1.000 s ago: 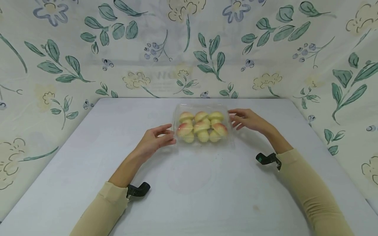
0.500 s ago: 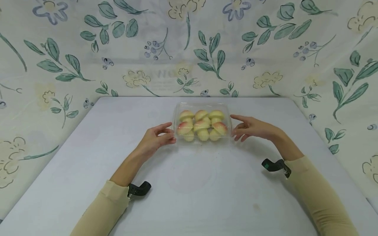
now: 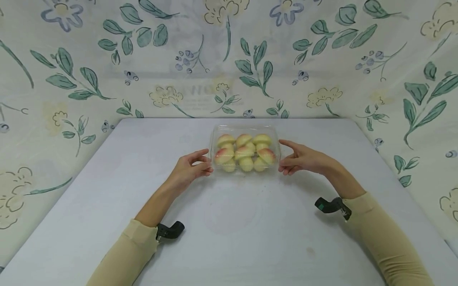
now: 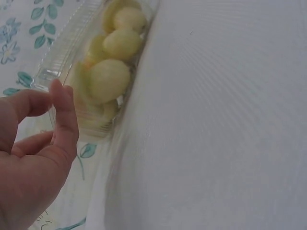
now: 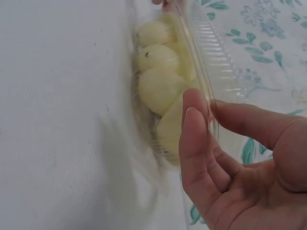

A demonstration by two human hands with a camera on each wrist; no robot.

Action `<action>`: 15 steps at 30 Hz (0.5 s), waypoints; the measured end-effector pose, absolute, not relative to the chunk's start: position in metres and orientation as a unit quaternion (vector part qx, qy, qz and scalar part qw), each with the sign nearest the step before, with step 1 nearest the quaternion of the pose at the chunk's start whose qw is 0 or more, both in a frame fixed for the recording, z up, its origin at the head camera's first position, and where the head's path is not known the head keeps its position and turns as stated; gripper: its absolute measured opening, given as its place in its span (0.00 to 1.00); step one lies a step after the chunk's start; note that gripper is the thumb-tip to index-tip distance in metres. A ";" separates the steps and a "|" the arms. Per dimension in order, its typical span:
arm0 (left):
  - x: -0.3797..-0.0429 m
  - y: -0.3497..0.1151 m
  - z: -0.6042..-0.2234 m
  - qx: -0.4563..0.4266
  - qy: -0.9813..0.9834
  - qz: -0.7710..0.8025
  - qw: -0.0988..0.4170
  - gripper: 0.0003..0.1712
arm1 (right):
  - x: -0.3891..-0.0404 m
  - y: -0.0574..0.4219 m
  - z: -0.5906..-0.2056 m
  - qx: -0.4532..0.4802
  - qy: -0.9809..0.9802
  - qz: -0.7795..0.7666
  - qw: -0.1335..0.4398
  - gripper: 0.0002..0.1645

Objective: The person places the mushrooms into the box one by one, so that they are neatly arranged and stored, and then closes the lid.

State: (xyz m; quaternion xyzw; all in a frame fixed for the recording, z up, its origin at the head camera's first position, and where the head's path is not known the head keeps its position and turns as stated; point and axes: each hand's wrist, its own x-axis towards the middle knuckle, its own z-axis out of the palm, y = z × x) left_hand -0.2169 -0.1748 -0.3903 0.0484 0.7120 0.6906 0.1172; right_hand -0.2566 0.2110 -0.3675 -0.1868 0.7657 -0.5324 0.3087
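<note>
A clear plastic clamshell box (image 3: 245, 129) sits toward the back of the white table. Through its lid show several pale yellow, mushroom-shaped pieces (image 3: 245, 151), some with a red blush on their caps. At the box's left side, my left hand (image 3: 186, 171) pinches the near corner between thumb and fingers; in the left wrist view the fingertips (image 4: 60, 88) meet at the plastic edge. My right hand (image 3: 304, 159) is at the right side, thumb and curled fingers on the near corner's rim, index finger stretched along the far part. Up close, its fingertips (image 5: 194, 112) overlap the rim.
The white table (image 3: 229, 230) extends toward me on all sides of the box. A floral cloth (image 3: 214, 47) hangs behind it and at both sides. Black wrist cameras (image 3: 171, 230) stick out from both sleeve cuffs.
My right hand has slid toward me along the box's right side, and its lower fingers have closed in on the near corner. The left hand and the box stay where they were.
</note>
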 end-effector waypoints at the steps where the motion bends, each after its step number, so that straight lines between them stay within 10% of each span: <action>1: -0.217 -0.174 -0.390 0.048 0.713 0.690 0.116 0.34 | -0.257 0.211 -0.368 -0.183 0.764 -0.536 0.311 0.53; 15: -0.221 -0.173 -0.390 0.054 0.728 0.674 0.115 0.35 | -0.256 0.210 -0.368 -0.157 0.747 -0.557 0.327 0.57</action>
